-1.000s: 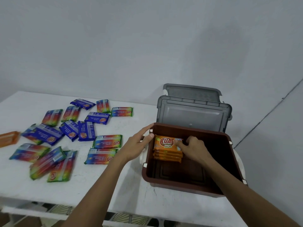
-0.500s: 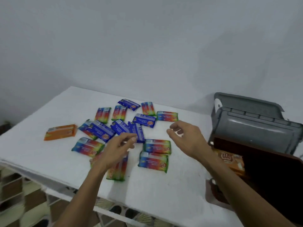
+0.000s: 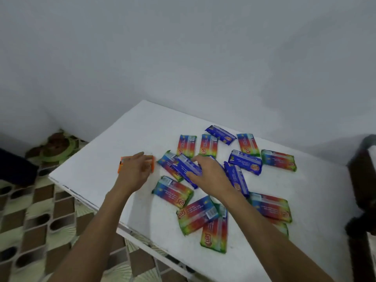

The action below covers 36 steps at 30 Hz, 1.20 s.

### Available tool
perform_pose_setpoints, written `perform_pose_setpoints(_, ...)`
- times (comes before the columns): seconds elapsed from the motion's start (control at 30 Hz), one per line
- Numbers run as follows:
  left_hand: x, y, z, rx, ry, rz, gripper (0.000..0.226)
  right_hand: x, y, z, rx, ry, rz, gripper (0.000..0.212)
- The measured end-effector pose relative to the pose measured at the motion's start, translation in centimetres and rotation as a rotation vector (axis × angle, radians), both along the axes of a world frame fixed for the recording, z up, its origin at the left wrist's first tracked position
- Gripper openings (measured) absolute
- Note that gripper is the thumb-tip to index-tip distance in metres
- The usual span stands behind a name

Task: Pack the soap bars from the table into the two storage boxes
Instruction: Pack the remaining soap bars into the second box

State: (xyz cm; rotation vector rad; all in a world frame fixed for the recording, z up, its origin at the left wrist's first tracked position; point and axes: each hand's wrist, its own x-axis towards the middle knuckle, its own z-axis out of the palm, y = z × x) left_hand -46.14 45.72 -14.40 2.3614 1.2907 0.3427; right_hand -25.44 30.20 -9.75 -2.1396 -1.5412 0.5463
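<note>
Moved since half a second ago: both hands, down onto stock. Item one: left hand (image 3: 135,171), fingers nearly straight, laid over orange wrapped soap bar (image 3: 122,164). Item two: right hand (image 3: 209,176), pinching blue foil-wrapped soap bar (image 3: 184,166) on white table (image 3: 97,169). Dark brown storage box (image 3: 359,174) at far right. Step: pick-up. Next, likely: close the left grip, lift both bars, carry them right.

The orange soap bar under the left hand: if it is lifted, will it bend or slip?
Probably stiff: the orange soap bar shows a flat, straight-edged block shape under the left hand. Its wrapper looks smooth, so it may slip a little in the fingers. Lying flat on the white table, it should slide rather than roll if pushed.
</note>
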Motion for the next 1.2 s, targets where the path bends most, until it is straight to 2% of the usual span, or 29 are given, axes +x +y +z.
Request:
perform_pose_setpoints(0.13,-0.8,3.1,-0.6,-0.116,0.300,-0.063,0.055,0.0,2.8,-1.8,-0.137,-0.048,0.023,0.074)
perform_pose_setpoints(0.23,-1.1,4.1,-0.6,-0.117,0.330,-0.094,0.056,0.0,3.5,-2.6,-0.188,-0.093,0.038,0.081)
perform_pose_setpoints(0.4,-1.5,4.6,-0.3,-0.029,0.321,-0.170,0.053,0.4,3.5,-3.0,-0.158,-0.062,0.029,0.073)
perform_pose_setpoints(0.5,-1.6,4.3,0.1,-0.022,0.194,-0.176,0.052,0.6,2.9,-2.2,-0.112,0.186,-0.025,0.061)
perform_pose_setpoints(0.63,-0.9,2.8,1.1,-0.149,-0.104,-0.148,0.049,1.2,1.9,-0.6,0.007,0.677,-0.186,0.028)
perform_pose_setpoints(0.73,0.5,0.8,3.1,-0.297,-0.353,-0.141,0.044,2.1,1.1,0.3,0.042,1.074,-0.335,0.031)
perform_pose_setpoints(0.8,1.5,-0.7,4.5,-0.412,-0.494,-0.152,0.039,2.6,0.1,1.1,0.078,1.246,-0.422,0.028)
perform_pose_setpoints(0.9,3.2,-2.7,5.9,-0.614,-0.670,-0.127,0.028,3.6,-1.6,1.8,0.109,1.270,-0.439,0.024)
perform_pose_setpoints(0.97,4.6,-4.1,6.5,-0.718,-0.704,-0.110,0.031,4.2,-3.2,2.3,0.120,1.291,-0.448,0.028)
perform_pose_setpoints(1.03,6.0,-5.5,6.9,-0.784,-0.679,-0.121,0.038,4.7,-5.0,2.9,0.129,1.261,-0.438,0.035)
perform_pose_setpoints(1.2,9.6,-8.9,7.3,-0.876,-0.580,-0.126,0.056,6.5,-10.3,4.7,0.250,1.157,-0.449,0.033)
